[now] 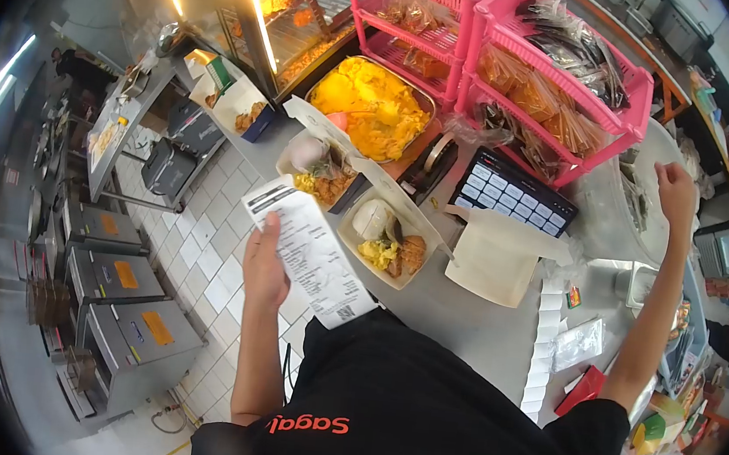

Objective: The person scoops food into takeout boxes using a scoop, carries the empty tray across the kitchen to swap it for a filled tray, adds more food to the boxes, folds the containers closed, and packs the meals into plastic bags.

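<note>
"Where's the receipt [318,258]?"
"Left of centre, slanting down-right; my left hand [266,264] pinches its near long edge."
"My right hand [677,194]?"
"Upper right, well apart; I can't tell its grip."

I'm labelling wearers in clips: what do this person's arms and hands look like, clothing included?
Both the left hand and right hand are bare, without gloves, and neither wrist shows a watch. The forearms are uncovered. The black shirt has short, plain black sleeves and red-orange lettering. Any rings are too small to tell.
</note>
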A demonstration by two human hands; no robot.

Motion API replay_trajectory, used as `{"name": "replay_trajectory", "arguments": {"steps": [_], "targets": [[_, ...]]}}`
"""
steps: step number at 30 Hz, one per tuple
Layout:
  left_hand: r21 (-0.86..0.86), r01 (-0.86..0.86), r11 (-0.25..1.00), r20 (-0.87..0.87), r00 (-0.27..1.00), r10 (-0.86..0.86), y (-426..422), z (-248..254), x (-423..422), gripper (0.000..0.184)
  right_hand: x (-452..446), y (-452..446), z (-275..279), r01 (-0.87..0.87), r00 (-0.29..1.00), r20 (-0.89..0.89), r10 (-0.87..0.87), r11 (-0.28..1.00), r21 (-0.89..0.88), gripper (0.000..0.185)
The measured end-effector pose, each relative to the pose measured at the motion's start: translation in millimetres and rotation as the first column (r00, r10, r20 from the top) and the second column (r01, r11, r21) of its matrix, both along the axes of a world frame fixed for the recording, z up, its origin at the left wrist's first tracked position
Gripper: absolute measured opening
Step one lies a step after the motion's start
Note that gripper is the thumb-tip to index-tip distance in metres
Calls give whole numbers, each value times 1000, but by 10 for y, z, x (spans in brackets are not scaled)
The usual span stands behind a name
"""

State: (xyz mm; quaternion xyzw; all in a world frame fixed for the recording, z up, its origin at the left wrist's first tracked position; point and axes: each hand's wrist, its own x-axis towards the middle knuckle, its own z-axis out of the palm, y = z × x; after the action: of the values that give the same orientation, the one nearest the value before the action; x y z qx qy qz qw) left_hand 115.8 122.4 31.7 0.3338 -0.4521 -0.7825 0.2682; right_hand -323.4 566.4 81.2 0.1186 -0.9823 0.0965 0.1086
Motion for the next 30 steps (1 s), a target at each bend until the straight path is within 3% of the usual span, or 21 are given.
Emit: {"name": "replay_trajectory", "arguments": {"steps": [2,3,4,5,6,7,9,10,13,14,15,16,17,18,19,21,22,25,26,28,30], "targets": [[-80,98,992,52,994,-94,161,-28,-177,38,707,-205,221,11,995,90,32,899,-438,33],[-132,244,961,24,970,-243,283,-1,-285,38,1177,-330,173,-147,959,75,272,709,-689,32],[-125,380,917,-28,922,-386,440,30,-396,36,1764,-624,189,-111,904,135,405,529,-841,28],[-198,446,873,37,893,-448,622,-14,-521,33,2261,-878,179,-54,809,231,540,460,-886,33],[-225,538,812,13,835,-550,834,-5,-624,33,2660,-1063,10,-244,739,145,658,461,-853,50],[-212,585,783,1,801,-598,978,-58,-698,33,3016,-1236,-52,-158,714,243,656,489,-858,67],[-423,763,488,12,543,-839,1308,-203,-869,33,3536,-1292,-645,333,703,421,573,258,-907,60],[-327,812,484,-42,499,-866,1474,-263,-930,33,3766,-1324,-856,527,736,482,476,44,-849,56],[-742,521,423,88,700,-709,1890,-509,-918,36,4338,-1050,-1567,710,701,642,311,-217,-670,47],[-795,539,279,148,619,-772,1945,-722,-829,38,4467,-965,-1796,728,685,698,207,-225,-647,45],[-788,555,265,142,583,-800,2013,-918,-783,38,4578,-878,-1985,752,651,750,115,-233,-617,44],[-841,541,-7,245,370,-896,2071,-1110,-722,39,4650,-780,-2149,751,646,758,89,-252,-610,44],[-853,451,-263,367,160,-916,2143,-1305,-661,40,4663,-684,-2292,798,602,798,-8,-17,-603,42],[-771,519,-369,470,73,-880,2224,-1532,-612,47,4657,-618,-2372,814,567,817,-103,218,-538,41],[-759,527,-382,480,56,-875,2269,-1661,-590,47,4656,-567,-2346,825,554,827,-99,204,-528,41],[-775,515,-367,511,170,-843,2300,-1810,-637,50,4625,-442,-2285,660,675,696,-244,621,-422,42],[-719,515,-466,602,127,-788,2263,-1841,-654,55,4620,-363,-2322,672,664,706,-244,610,-420,42],[-786,443,-431,549,181,-816,2230,-1832,-582,53,4560,-165,-2427,740,638,754,-158,396,-543,43],[-785,441,-436,555,189,-810,2182,-1754,-576,53,4494,-136,-2451,689,717,684,-136,286,-666,45],[-804,515,-298,449,196,-872,2062,-1443,-562,46,4280,-70,-2429,609,793,598,-118,169,-775,48],[-893,415,-173,360,431,-828,1818,-1048,-650,41,4049,15,-2263,536,829,512,-224,63,-842,53]]}}
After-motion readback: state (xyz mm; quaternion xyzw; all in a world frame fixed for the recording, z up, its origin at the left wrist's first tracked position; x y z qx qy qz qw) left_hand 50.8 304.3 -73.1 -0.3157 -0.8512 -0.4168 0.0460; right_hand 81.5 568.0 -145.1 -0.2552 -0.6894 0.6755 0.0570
